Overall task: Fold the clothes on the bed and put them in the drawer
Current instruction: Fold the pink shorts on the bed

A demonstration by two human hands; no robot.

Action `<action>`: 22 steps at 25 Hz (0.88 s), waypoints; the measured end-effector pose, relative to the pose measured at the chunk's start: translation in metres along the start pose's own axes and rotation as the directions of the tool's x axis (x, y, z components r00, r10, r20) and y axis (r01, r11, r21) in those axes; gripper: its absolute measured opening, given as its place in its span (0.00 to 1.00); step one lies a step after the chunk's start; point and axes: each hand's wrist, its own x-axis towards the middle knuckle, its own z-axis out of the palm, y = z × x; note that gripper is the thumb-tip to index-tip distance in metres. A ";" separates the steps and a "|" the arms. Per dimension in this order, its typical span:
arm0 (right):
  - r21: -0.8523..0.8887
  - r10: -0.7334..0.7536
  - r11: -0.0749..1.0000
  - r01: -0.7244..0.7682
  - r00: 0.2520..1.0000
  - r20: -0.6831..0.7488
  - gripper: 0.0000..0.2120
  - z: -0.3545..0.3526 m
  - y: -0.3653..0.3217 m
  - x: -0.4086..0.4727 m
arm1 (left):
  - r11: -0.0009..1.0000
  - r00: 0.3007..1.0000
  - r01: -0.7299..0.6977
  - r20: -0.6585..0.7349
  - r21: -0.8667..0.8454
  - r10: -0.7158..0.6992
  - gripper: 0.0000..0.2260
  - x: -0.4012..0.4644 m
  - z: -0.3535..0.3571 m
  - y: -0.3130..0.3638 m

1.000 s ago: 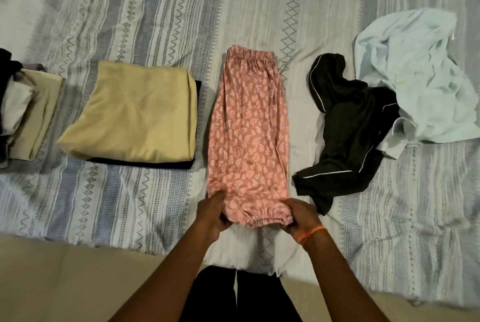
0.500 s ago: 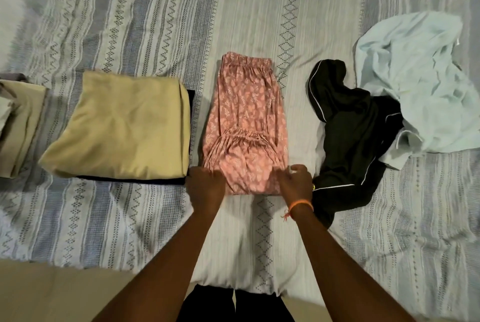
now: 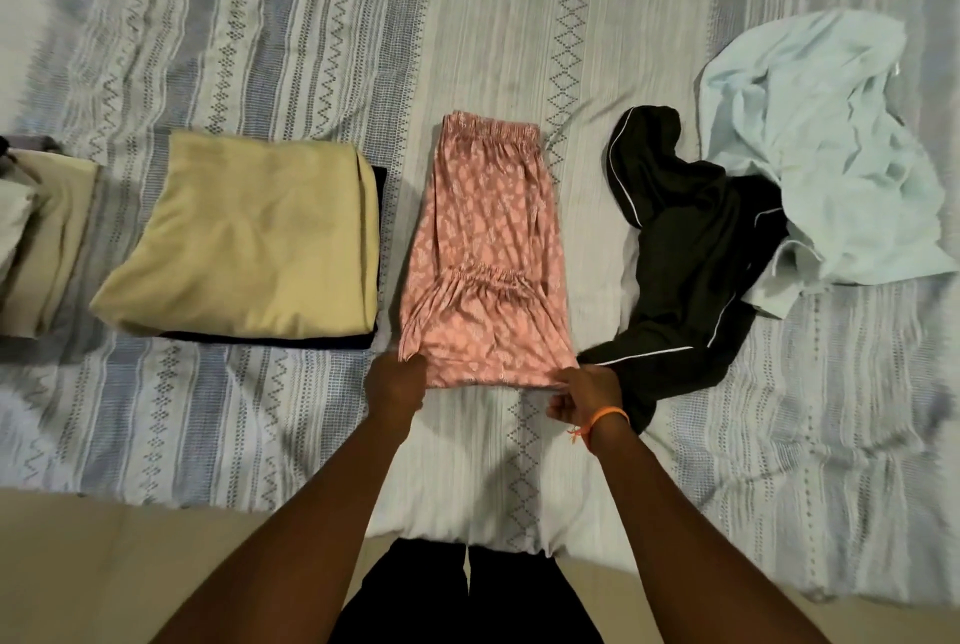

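Nearest the camera, two bare forearms reach forward over the edge of the bed, above the person's dark trousers (image 3: 457,591). The left hand (image 3: 397,381) pinches the near left corner of the pink patterned pants (image 3: 485,259), fingers curled on the fabric. The right hand (image 3: 584,396), with an orange thread bracelet (image 3: 605,417) at the wrist, grips the near right corner in the same way.

The pants lie in the middle of the striped bedspread (image 3: 260,435), folded so that the gathered cuffs rest partway up the legs, with the elastic waistband at the far end.

Just left of them sits a folded tan garment (image 3: 249,248) stacked on a dark folded piece (image 3: 376,248) that shows only at its edges. Farther left, at the frame edge, is another pile of folded clothes (image 3: 47,238).

To the right, touching the pants near the right hand, lies a crumpled black garment with white piping (image 3: 691,254). A rumpled pale blue shirt (image 3: 831,150) overlaps its far right side.
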 end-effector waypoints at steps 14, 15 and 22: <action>0.298 -0.244 0.931 0.211 0.966 0.079 0.11 0.033 -0.201 -0.001 | 0.964 0.984 -0.176 -0.008 -0.199 0.178 0.21 0.032 -0.003 0.197; 0.280 -0.250 0.937 0.209 0.961 0.122 0.12 0.041 -0.223 0.014 | 0.961 0.989 -0.139 0.005 -0.241 0.145 0.23 0.047 -0.001 0.216; -0.319 -0.531 0.808 0.496 0.847 -0.026 0.20 0.069 -0.226 0.069 | 0.548 0.701 -0.544 -0.014 0.636 0.713 0.23 0.106 0.027 0.213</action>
